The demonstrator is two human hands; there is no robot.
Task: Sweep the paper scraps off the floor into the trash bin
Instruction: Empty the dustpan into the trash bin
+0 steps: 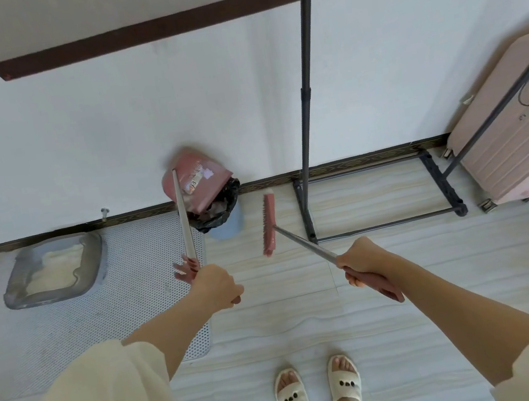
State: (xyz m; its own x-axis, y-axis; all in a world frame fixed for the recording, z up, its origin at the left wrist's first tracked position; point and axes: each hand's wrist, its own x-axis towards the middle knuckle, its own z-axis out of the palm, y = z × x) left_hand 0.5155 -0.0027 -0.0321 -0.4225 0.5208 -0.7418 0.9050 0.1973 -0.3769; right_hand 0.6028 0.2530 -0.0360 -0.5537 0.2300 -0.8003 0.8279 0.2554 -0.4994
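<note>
Pink plastic dustpan point(200, 184) on a long silver metal handle point(184, 220) is tipped up over the small blue trash bin point(230, 223), its open mouth angled down into the black bag point(222, 207) that lines the bin. White paper scraps point(216, 209) show inside the bag, right under the pan's edge. The pan looks blurred. The left hand point(216, 287) grips the near end of that handle, fingers clenched round the pink grip, so the pan sits well out from the fingers, at the far end of the pole by the wall.

The right hand point(364, 262) holds a pink-headed broom point(268, 224) by its own silver metal pole point(304, 242), fingers wrapped round the pink grip at the near end. The broom head hangs beside the bin, to its right, bristles toward the pale striped floor tiles point(311, 331); whether they touch the floor I cannot tell.

Both forearms come out of cream fleece sleeves point(107, 398). Below, two feet in cream slippers point(294, 400) stand on the tiles. Left of the bin lies a white perforated mat point(100, 313) with a grey tray point(55, 269) on it. Right of the bin stands a dark metal rack point(305, 96), and a pink ribbed suitcase point(515, 132) leans by the wall.
</note>
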